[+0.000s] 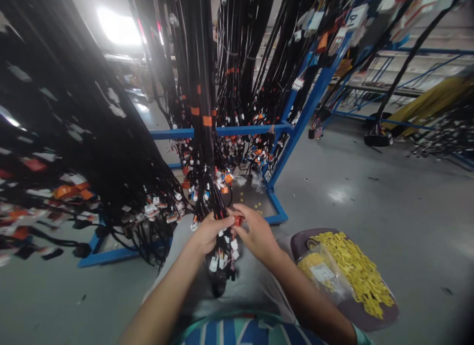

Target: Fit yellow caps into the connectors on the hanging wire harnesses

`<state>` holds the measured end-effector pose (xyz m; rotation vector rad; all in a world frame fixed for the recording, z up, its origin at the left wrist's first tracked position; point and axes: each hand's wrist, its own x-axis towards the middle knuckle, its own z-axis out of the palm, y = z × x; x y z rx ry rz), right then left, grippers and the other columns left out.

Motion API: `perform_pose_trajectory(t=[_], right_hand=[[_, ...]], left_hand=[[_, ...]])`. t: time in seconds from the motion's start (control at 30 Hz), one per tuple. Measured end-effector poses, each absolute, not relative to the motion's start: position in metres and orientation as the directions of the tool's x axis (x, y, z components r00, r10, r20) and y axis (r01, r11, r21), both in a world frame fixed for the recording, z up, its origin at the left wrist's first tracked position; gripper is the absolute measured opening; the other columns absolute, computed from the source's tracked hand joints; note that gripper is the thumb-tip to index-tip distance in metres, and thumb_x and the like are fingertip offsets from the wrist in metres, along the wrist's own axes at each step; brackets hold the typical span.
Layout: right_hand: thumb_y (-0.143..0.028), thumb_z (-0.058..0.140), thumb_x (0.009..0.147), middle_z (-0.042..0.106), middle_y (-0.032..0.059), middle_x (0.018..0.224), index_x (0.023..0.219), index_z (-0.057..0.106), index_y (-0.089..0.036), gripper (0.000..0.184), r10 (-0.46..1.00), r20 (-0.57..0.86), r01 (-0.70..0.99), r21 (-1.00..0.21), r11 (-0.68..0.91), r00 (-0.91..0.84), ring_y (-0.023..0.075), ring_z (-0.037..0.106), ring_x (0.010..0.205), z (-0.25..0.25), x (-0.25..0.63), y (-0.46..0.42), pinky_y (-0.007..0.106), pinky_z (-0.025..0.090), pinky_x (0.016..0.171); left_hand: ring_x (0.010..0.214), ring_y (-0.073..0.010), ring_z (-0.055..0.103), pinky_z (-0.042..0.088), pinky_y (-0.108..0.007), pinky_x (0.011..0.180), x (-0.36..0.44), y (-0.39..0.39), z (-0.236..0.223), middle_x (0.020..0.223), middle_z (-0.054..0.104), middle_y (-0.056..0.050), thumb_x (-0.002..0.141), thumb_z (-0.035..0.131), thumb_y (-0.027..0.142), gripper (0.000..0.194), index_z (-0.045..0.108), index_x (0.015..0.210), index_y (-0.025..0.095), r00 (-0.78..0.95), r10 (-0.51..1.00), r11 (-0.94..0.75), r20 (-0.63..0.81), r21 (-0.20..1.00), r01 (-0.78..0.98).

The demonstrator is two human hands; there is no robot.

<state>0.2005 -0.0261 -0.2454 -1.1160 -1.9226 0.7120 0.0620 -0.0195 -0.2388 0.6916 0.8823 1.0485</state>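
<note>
My left hand [209, 232] is closed round a bundle of black wires [202, 137] that hangs down in front of me, its lower end full of white and orange connectors [223, 258]. My right hand [255, 234] pinches a small red connector [238, 220] at the same bundle, fingertips touching those of the left hand. Both hands sit low in the middle of the head view, above my lap.
Many more black wire harnesses hang from a blue metal rack [296, 132] ahead and at the left. A dark tray [301, 241] of small yellow parts [355, 271] with a plastic bag [322, 273] lies at my right. Grey floor [370, 187] stretches to the right.
</note>
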Motion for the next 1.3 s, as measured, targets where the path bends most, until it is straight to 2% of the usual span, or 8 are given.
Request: perform_pose_trajectory(t=[0.13,0.23,0.37,0.43,0.5,0.67,0.83,1.3], right_hand=[[-0.026,0.065,0.071,0.061,0.011,0.117,0.124,0.048,-0.02,0.056,0.942,0.263,0.321,-0.892,0.319,-0.207,0.0191,0.061,0.1,-0.255,0.241,-0.022,0.036,0.049,0.088],[-0.037,0.06,0.072,0.066,0.0096,0.101,0.113,0.056,-0.018,0.045,0.998,0.061,0.339,-0.939,0.066,-0.025,0.0183,0.063,0.089,-0.271,0.317,-0.034,0.034,0.05,0.082],[-0.045,0.058,0.066,0.068,0.0056,0.075,0.073,0.066,-0.019,0.028,0.956,-0.216,0.559,-0.776,-0.292,0.199,0.0181,0.061,0.068,-0.312,0.441,-0.097,0.031,0.049,0.066],[-0.044,0.057,0.062,0.058,0.0024,0.051,0.046,0.053,-0.02,0.03,0.901,-0.333,0.604,-0.669,-0.434,0.279,0.0159,0.053,0.052,-0.342,0.482,-0.138,0.029,0.045,0.054],[-0.038,0.055,0.059,0.049,0.0,0.04,0.038,0.046,-0.02,0.029,0.837,-0.412,0.586,-0.598,-0.547,0.361,0.0143,0.047,0.044,-0.373,0.499,-0.172,0.027,0.041,0.047],[-0.029,0.041,0.071,0.066,0.0029,0.065,0.073,0.068,-0.02,0.029,0.747,-0.362,0.521,-0.549,-0.654,0.557,0.0178,0.06,0.059,-0.428,0.481,-0.188,0.028,0.049,0.056],[-0.026,0.042,0.078,0.067,0.0104,0.097,0.099,0.067,-0.016,0.035,0.712,-0.269,0.551,-0.478,-0.683,0.649,0.0217,0.062,0.089,-0.447,0.463,-0.16,0.029,0.048,0.075],[-0.033,0.034,0.093,0.059,0.0109,0.112,0.116,0.057,-0.016,0.038,0.661,-0.223,0.598,-0.291,-0.747,0.717,0.022,0.059,0.099,-0.456,0.45,-0.15,0.029,0.045,0.074]], left_hand=[[0.046,-0.0108,0.054,0.044,-0.022,0.046,0.061,-0.019,-0.237,0.054,0.059,-0.001,0.046,0.084,0.034,0.036,0.061,0.064,0.012,0.281,0.915,0.385,-0.288,0.828,-0.407],[0.047,-0.0115,0.055,0.046,-0.023,0.046,0.059,-0.02,-0.235,0.056,0.059,0.0,0.045,0.085,0.036,0.041,0.06,0.067,0.013,0.273,0.91,0.403,-0.313,0.826,-0.395],[0.047,-0.0117,0.055,0.048,-0.024,0.046,0.056,-0.02,-0.232,0.057,0.059,0.001,0.04,0.087,0.034,0.046,0.058,0.07,0.014,0.243,0.905,0.421,-0.349,0.813,-0.402],[0.047,-0.0119,0.055,0.048,-0.024,0.046,0.056,-0.02,-0.233,0.056,0.058,0.002,0.041,0.087,0.032,0.046,0.058,0.071,0.014,0.236,0.908,0.416,-0.347,0.815,-0.404],[0.048,-0.0127,0.056,0.048,-0.024,0.046,0.055,-0.019,-0.233,0.056,0.058,0.002,0.045,0.086,0.031,0.043,0.057,0.073,0.015,0.235,0.913,0.403,-0.333,0.822,-0.403],[0.049,-0.0132,0.056,0.049,-0.026,0.049,0.059,-0.019,-0.232,0.057,0.058,0.001,0.047,0.085,0.028,0.04,0.058,0.073,0.015,0.233,0.92,0.384,-0.314,0.834,-0.395],[0.048,-0.0133,0.055,0.049,-0.027,0.047,0.064,-0.026,-0.222,0.055,0.057,0.002,0.043,0.086,0.03,0.041,0.059,0.07,0.015,0.218,0.92,0.384,-0.324,0.853,-0.353],[0.047,-0.0142,0.056,0.052,-0.027,0.046,0.07,-0.031,-0.214,0.054,0.058,0.002,0.041,0.086,0.027,0.04,0.06,0.069,0.016,0.143,0.924,0.382,-0.354,0.865,-0.326]])
